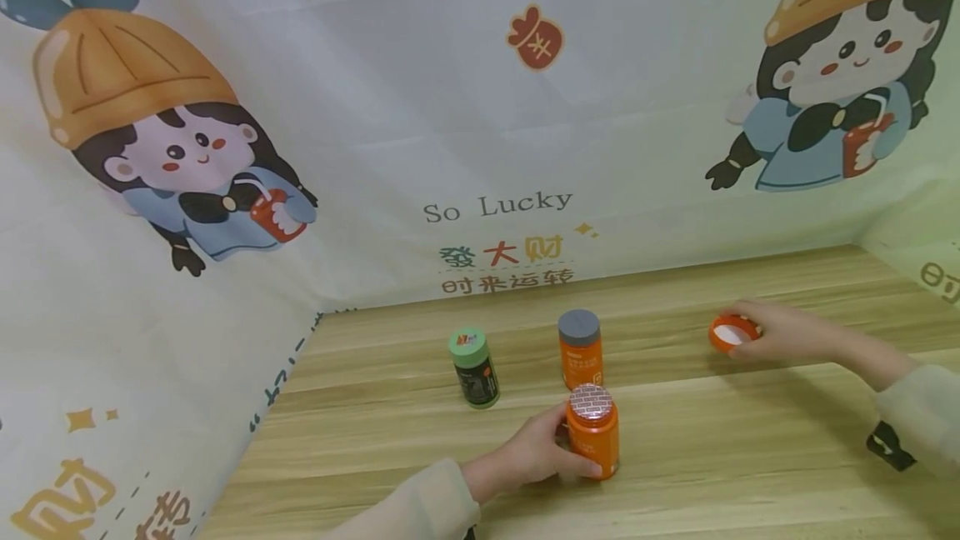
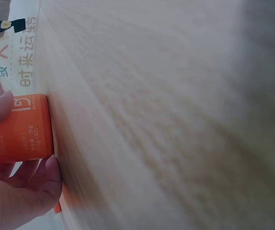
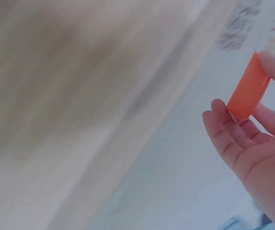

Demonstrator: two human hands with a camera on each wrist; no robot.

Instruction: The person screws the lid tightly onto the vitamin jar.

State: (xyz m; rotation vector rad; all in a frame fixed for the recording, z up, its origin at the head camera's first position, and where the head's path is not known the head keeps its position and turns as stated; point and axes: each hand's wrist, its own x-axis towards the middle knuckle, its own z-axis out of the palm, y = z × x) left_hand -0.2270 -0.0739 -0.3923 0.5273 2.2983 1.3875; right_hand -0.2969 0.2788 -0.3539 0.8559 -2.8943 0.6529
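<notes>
Plainly, my landmark is the orange bottle (image 1: 600, 440) with a patterned silver seal (image 1: 591, 403) across its mouth. It stands upright near the front of the wood-grain tabletop (image 1: 712, 457), its base looking planted there in the left wrist view. From my remote feed I see the left hand (image 1: 534, 446) wrapped round its lower body from the left, thumb on the near side; I judge that low grip steadies the bottle and leaves the seal exposed.

Well to the right of the bottle and farther back, the right hand (image 1: 783, 333) pinches an orange screw cap (image 1: 733, 334) by its rim, the remaining fingers only loosely bent. The cap's white inside faces my head camera. I take the rim hold as a way to keep fingers off that lining, and its matching colour suggests it belongs to the bottle. It looks to be off the wood.

Just behind the bottle stands a grey-capped orange bottle (image 1: 581, 365); behind and to the left, a green-capped dark bottle (image 1: 476, 377). Both are lidded and untouched, apparently spaced to leave the gripping hand room.
</notes>
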